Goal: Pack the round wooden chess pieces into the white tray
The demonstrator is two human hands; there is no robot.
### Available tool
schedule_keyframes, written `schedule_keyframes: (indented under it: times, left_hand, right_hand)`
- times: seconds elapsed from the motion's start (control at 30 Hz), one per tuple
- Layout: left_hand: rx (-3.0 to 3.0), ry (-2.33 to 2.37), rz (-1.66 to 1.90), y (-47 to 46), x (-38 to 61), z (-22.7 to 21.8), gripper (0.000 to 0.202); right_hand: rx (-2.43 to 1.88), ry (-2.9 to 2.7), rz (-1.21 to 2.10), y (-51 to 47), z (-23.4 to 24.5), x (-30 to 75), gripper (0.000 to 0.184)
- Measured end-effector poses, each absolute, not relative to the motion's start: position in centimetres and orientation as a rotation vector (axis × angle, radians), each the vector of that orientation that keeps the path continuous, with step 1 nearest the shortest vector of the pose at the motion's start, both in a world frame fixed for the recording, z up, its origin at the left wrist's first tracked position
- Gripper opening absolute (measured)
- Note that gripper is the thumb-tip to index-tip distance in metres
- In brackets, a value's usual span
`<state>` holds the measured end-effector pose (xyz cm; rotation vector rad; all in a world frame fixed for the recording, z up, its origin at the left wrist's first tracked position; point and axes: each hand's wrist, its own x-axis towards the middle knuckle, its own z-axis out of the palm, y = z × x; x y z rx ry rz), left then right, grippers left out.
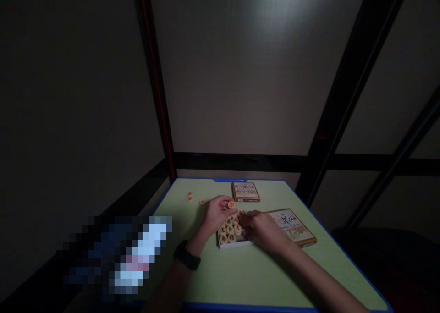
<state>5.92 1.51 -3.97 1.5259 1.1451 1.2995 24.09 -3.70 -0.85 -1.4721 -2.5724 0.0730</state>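
Note:
My left hand (218, 210) is closed on a round Chinese chess piece (231, 205) with a red character, held between thumb and fingers over the far left part of a shallow white box (237, 244). Inside the box lie several cream chess pieces (229, 228) with black or red characters, packed on its left side. My right hand (259, 226) reaches into the right side of the box, its fingers bent down among the pieces. What those fingertips hold, if anything, is hidden.
A printed box lid (292, 226) lies right of the open box, partly behind my right hand. Farther back sits a smaller printed box (246, 191). Several loose pieces (189, 197) rest on the green table (275, 276) at the far left. A wall stands behind.

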Motion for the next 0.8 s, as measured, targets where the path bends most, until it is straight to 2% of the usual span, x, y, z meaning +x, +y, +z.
schedule_keyframes:
  times: [0.57,0.7,0.8]
  left_hand:
    - [1.425,1.042,1.223,1.4,6.2,-4.2,0.038]
    - [1.371,0.999,1.209,1.2,6.2,-3.9,0.048]
    - [1.333,0.914,1.159,1.0,6.1,-3.7,0.060]
  right_hand:
    - [-1.620,-2.534,0.198,-2.4,-0.6,23.7,0.012]
    - [-1.389,-2.395,0.329,-2.1,-0.1,24.4,0.014]
    - [-1.095,-2.268,0.251,-1.9,0.0,25.1,0.023]
